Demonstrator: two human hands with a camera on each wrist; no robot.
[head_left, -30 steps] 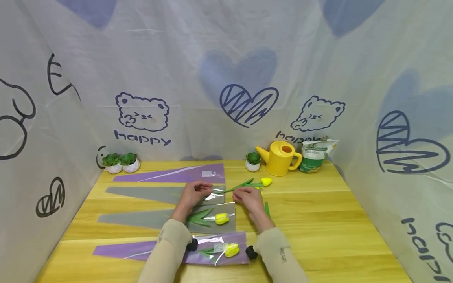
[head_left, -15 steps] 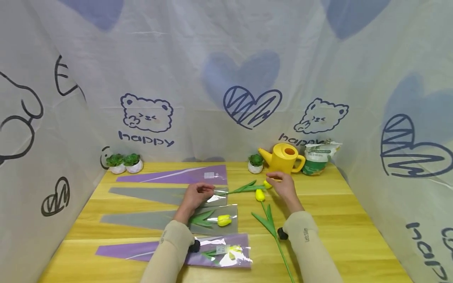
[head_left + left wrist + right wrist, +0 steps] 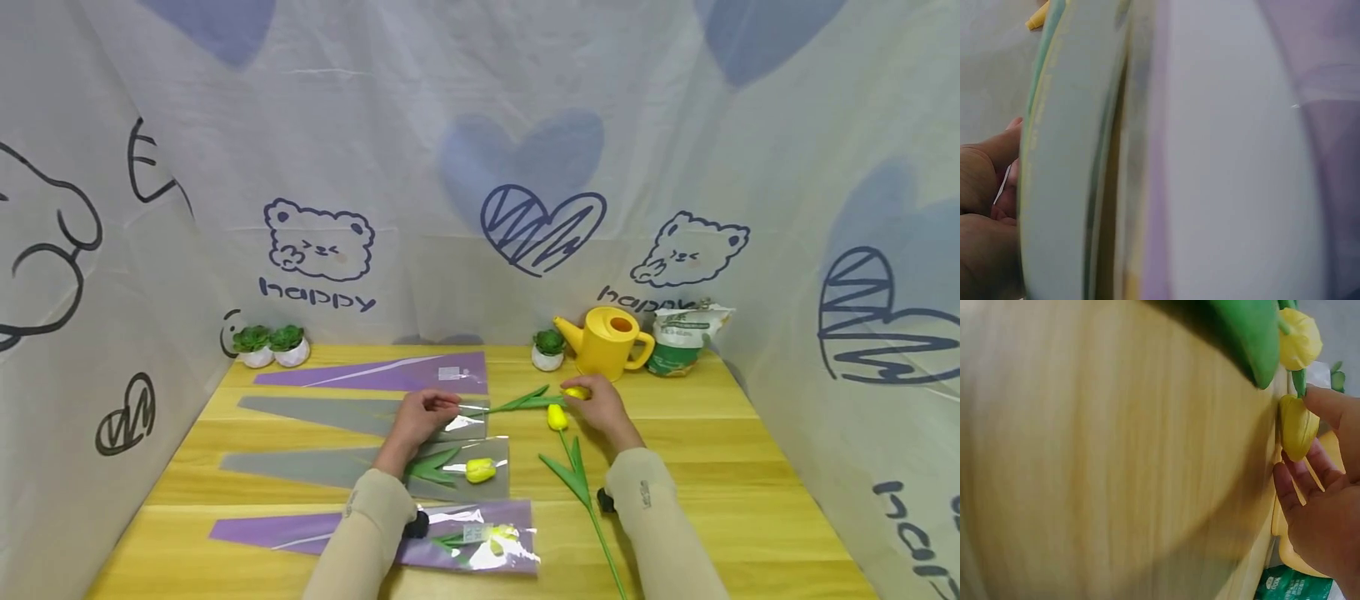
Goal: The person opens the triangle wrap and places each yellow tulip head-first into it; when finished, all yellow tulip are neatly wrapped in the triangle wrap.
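Right hand (image 3: 600, 407) holds the tulip (image 3: 536, 402) by its bloom (image 3: 575, 392); left hand (image 3: 420, 414) pinches the grey sleeve (image 3: 330, 410) near the stem's end. Risk: an off-line push could snag the stem, creasing the sleeve. The tulip's long axis spans grip to grip, bloom rightward.

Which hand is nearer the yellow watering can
Right. The right hand is just in front of the watering can, at a yellow tulip bloom; the left hand is farther away, to the can's left, by a gray sleeve.
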